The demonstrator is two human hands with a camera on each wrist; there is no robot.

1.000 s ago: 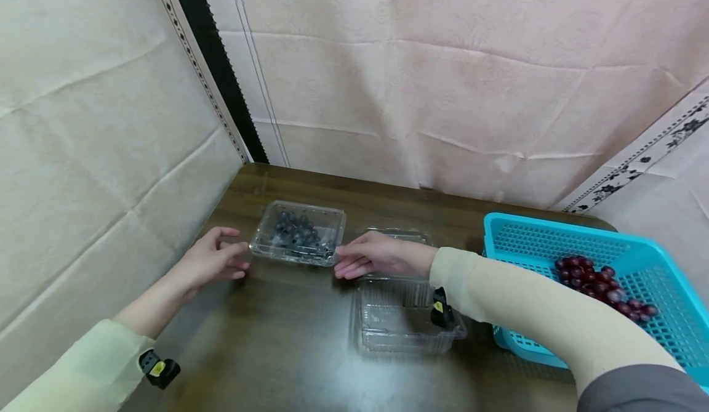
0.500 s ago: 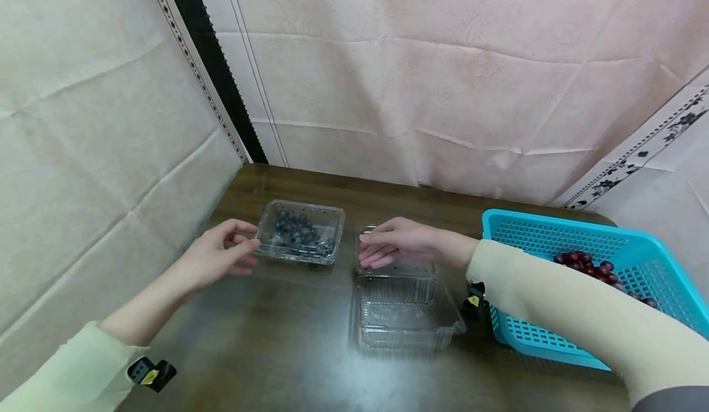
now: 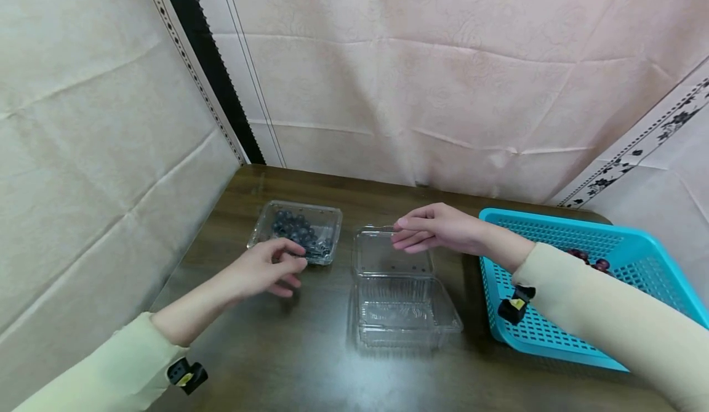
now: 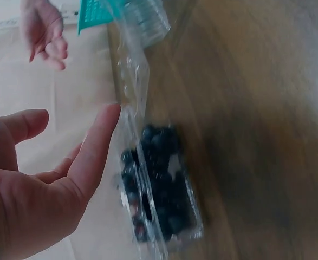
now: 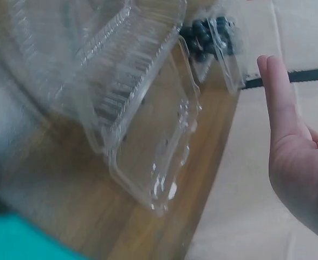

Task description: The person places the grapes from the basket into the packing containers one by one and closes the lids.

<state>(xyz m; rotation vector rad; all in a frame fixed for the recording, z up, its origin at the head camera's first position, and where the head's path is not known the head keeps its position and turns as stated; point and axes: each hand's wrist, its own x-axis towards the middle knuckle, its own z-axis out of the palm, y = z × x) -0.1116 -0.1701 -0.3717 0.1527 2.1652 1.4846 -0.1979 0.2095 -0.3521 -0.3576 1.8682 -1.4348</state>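
Table edge (image 3: 362, 184) behind, gap between boxes (image 3: 328, 222) (image 3: 410, 319)

Brown table (image 3: 288, 350) — clear boxes (image 3: 396, 333), blue basket (image 3: 587, 238)

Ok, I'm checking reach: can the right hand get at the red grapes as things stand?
Probably yes, by drawing back: the right hand holds nothing, and the turquoise basket holding the red grapes is open-topped.
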